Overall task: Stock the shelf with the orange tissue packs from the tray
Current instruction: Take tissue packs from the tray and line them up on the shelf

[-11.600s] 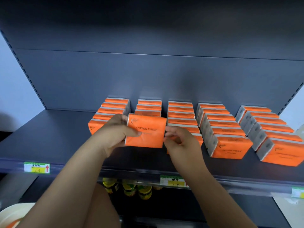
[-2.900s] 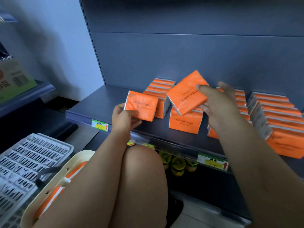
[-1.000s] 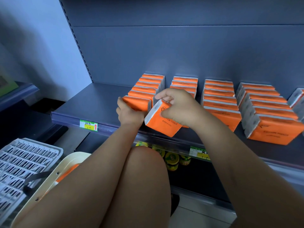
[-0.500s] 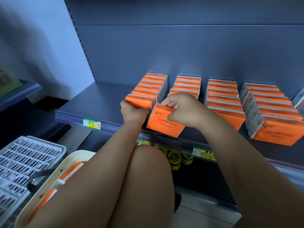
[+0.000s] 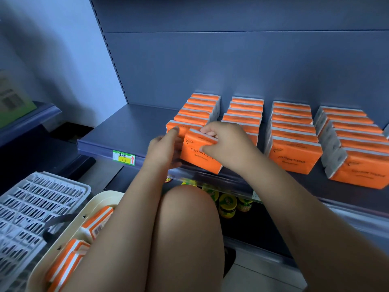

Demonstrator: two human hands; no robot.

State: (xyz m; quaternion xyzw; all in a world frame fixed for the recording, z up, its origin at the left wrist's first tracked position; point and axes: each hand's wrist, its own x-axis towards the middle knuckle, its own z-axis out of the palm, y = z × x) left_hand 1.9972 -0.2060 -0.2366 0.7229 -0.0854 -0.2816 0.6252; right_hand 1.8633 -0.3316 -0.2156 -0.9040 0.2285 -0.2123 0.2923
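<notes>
Several rows of orange tissue packs (image 5: 292, 127) stand on the dark shelf (image 5: 126, 131). My right hand (image 5: 229, 146) grips one orange pack (image 5: 197, 157) by its top edge, holding it upright at the shelf's front, in front of the second row from the left. My left hand (image 5: 165, 149) lies against that pack's left side with its fingers straight, beside the front pack of the leftmost row (image 5: 175, 125). A cream tray (image 5: 101, 200) at lower left holds more orange packs (image 5: 95, 223).
A white slotted crate (image 5: 31, 207) sits left of the tray. My bare knee (image 5: 189, 228) rises below the shelf edge. Yellow-lidded jars (image 5: 227, 205) stand on the lower shelf. A green-yellow price label (image 5: 123, 158) is on the shelf lip. A side shelf juts in at far left.
My right hand has tipped the pack more upright at the front of the second row. My left hand has let go of the leftmost row's front pack and straightened its fingers.
</notes>
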